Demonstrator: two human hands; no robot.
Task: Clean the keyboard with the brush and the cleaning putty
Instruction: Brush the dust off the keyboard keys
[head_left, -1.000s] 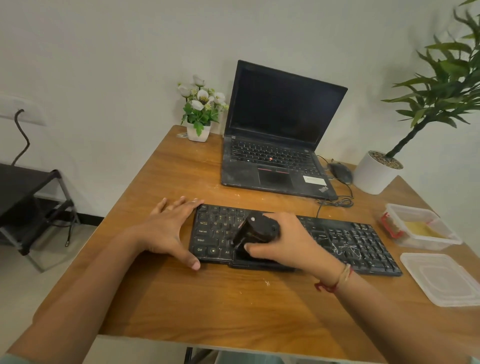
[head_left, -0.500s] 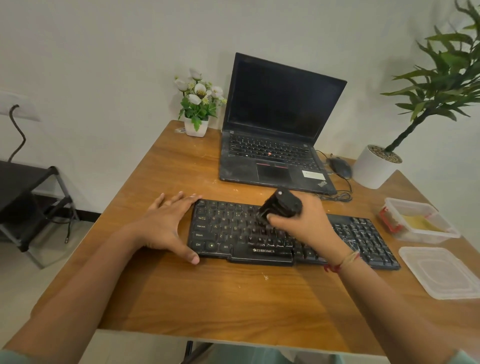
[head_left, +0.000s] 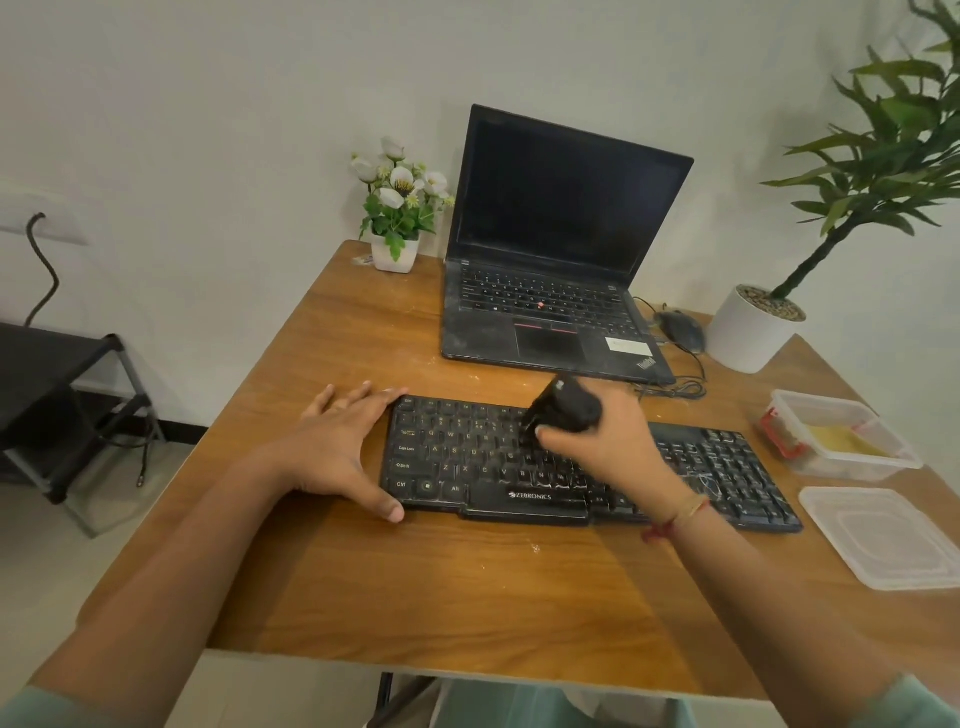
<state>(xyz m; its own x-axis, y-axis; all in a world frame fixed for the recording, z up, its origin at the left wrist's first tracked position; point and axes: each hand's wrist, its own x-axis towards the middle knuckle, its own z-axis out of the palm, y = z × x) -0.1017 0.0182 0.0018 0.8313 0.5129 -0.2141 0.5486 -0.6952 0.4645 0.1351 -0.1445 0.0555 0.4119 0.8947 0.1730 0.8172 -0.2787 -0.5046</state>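
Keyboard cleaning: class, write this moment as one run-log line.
step: brushing | right hand: grips brush on keyboard upper rows | left hand: flat, bracing keyboard left end

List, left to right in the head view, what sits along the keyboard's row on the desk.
Left hand → brush, gripped by the right hand → open plastic tub of yellow putty.

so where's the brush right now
In the head view the brush is in the right hand, at the upper middle rows of the keyboard, in front of the laptop.
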